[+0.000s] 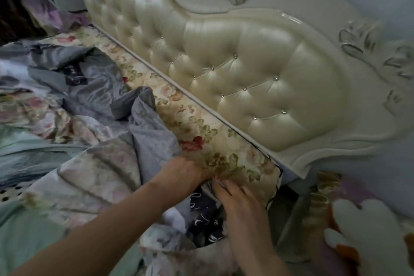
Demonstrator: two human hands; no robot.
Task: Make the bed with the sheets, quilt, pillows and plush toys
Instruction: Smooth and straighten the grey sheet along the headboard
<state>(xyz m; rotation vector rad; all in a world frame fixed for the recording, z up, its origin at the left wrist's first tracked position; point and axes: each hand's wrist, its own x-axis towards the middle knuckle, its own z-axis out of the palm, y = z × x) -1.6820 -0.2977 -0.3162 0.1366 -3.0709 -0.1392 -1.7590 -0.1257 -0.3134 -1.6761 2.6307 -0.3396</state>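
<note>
Tucking the floral sheet [197,123] at the bed's head corner

I am gripping its faded rose-print edge below the headboard [246,63], my left hand [188,170] with fingers curled into it, my right hand [237,199] with fingers straight, pressing. The grey quilt [152,134] is lying crumpled beside; most work seems left.

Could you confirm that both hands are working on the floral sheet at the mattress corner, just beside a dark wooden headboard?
Not quite: the head view shows the headboard is cream and tufted, not dark wood. The left hand and right hand are on the floral sheet at the mattress corner.
</note>
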